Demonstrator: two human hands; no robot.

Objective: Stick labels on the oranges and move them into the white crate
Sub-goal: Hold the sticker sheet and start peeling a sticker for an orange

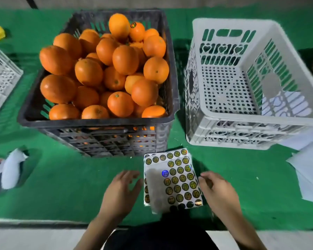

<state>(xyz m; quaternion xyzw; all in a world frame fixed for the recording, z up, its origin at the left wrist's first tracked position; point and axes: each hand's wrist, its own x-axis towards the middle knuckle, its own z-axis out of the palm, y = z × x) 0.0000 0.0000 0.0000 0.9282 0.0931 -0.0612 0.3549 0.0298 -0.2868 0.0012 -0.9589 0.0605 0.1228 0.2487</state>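
Oranges (105, 69) fill the black crate (98, 123), one at the back already labelled. The white crate (242, 121) stands to its right on the green worktop (61, 177). In front lies the label sheet (177, 179). The left hand (122, 190) is spread open just beside the sheet's left edge, holding nothing. The right hand (218, 190) is relaxed, fingers slightly bent, at the sheet's right edge. Blur hides whether it touches.
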